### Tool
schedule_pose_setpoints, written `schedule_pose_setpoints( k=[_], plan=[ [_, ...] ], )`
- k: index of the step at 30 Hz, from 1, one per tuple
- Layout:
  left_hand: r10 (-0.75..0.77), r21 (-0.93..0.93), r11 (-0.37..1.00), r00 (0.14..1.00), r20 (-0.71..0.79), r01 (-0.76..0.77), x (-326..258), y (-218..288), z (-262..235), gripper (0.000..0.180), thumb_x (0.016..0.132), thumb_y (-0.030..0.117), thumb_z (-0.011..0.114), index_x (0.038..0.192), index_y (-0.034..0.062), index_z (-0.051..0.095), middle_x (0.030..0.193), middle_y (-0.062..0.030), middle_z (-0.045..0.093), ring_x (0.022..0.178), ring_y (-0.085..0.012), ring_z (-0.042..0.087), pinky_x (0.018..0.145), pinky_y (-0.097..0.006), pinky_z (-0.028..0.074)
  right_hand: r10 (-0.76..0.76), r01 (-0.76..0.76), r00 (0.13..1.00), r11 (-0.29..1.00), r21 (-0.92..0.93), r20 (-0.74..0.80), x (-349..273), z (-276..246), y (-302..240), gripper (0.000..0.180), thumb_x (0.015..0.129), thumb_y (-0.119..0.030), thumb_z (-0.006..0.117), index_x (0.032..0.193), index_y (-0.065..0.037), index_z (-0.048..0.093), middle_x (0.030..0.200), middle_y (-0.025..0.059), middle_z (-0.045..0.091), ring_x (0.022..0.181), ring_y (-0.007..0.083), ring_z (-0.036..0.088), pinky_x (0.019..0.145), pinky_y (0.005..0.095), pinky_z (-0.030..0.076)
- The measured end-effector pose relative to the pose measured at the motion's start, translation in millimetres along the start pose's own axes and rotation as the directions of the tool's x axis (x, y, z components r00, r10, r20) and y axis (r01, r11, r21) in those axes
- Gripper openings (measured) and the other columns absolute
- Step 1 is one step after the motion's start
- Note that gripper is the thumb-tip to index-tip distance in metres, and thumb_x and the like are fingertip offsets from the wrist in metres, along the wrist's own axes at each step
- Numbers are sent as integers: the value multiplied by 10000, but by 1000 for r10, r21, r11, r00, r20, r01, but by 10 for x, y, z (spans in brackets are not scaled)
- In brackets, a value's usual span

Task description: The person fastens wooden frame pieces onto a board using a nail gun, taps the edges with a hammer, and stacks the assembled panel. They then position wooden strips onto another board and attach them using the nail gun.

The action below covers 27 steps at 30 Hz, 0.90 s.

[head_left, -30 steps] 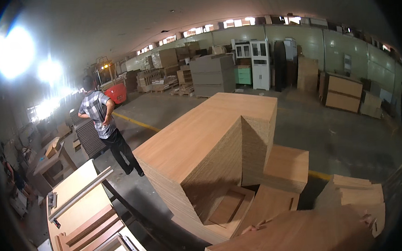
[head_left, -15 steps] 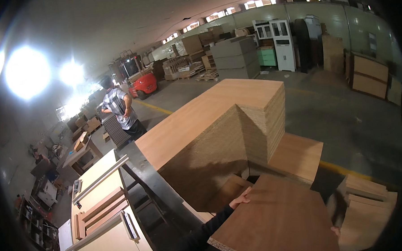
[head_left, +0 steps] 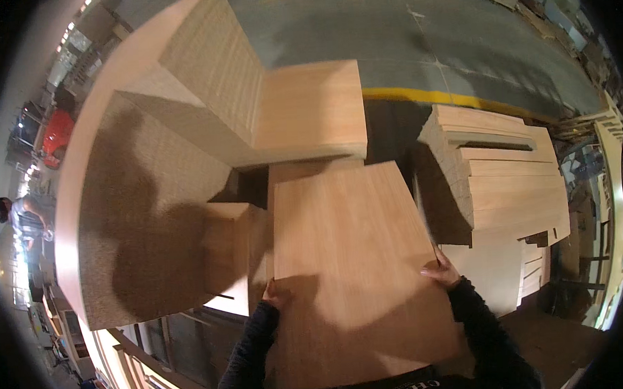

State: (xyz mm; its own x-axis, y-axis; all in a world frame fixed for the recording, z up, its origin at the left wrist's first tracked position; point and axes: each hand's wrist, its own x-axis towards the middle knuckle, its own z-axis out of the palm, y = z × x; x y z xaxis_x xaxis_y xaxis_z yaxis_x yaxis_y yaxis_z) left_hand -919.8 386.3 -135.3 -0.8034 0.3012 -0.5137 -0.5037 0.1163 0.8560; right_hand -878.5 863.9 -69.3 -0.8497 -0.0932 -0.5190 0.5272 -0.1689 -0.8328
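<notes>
A light-brown wooden board (head_left: 355,241) lies roughly level in front of my body, held at its two long sides. My left hand (head_left: 271,295) grips the left edge, with some fingers hidden below the board. On the opposite edge my right hand (head_left: 443,271) has its thumb on top and its other fingers partly out of sight. The board's far end is close to a low stack of boards (head_left: 315,111). To the left of it rises a tall stack of boards (head_left: 153,222) with rough cut edges facing me.
On the right stands a stack of slotted wooden panels (head_left: 513,186). A smaller board pile (head_left: 228,233) sits between the tall stack and my left hand. A yellow floor line (head_left: 418,94) runs behind. At far left are a person (head_left: 29,215) and a red forklift (head_left: 57,138).
My view has turned right and downward. The board has swung round to lie lengthwise before me. My left hand has shifted from its far edge to its left side; both hands now show clearly.
</notes>
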Motion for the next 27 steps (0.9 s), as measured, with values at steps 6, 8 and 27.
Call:
schedule_pose_setpoints(
  k=[6, 8, 27],
  plan=[
    [-151, 41, 971, 739, -656, 235, 418, -1894, -827, 709, 682, 237, 751, 1228, -43, 397, 1203, -174, 462, 1052, -277, 494, 895, -367, 436, -269, 249, 963, 905, -344, -12, 763, 515, 542, 825, 635, -105, 731, 1334, -34, 300, 1180, 96, 491, 972, 180, 537, 796, 323, 469],
    [-138, 166, 931, 733, -666, 325, 813, -1655, -472, 693, 657, 278, 765, 1179, -51, 451, 1157, -193, 503, 1031, -278, 518, 870, -372, 448, -99, 42, 953, 979, -199, -288, 853, 518, 699, 821, 618, -145, 745, 1314, -22, 328, 1146, 96, 516, 950, 180, 541, 783, 321, 475],
    [-821, -835, 195, 380, -426, -515, -716, -3416, 167, 840, 631, 136, 801, 1309, 36, 315, 1224, -107, 442, 1068, -243, 455, 831, -359, 484, -39, 14, 919, 998, -67, -391, 2314, 932, 2188, 757, 725, -115, 708, 1331, -21, 264, 1092, 102, 521, 1029, 201, 507, 832, 317, 467]
  ],
)
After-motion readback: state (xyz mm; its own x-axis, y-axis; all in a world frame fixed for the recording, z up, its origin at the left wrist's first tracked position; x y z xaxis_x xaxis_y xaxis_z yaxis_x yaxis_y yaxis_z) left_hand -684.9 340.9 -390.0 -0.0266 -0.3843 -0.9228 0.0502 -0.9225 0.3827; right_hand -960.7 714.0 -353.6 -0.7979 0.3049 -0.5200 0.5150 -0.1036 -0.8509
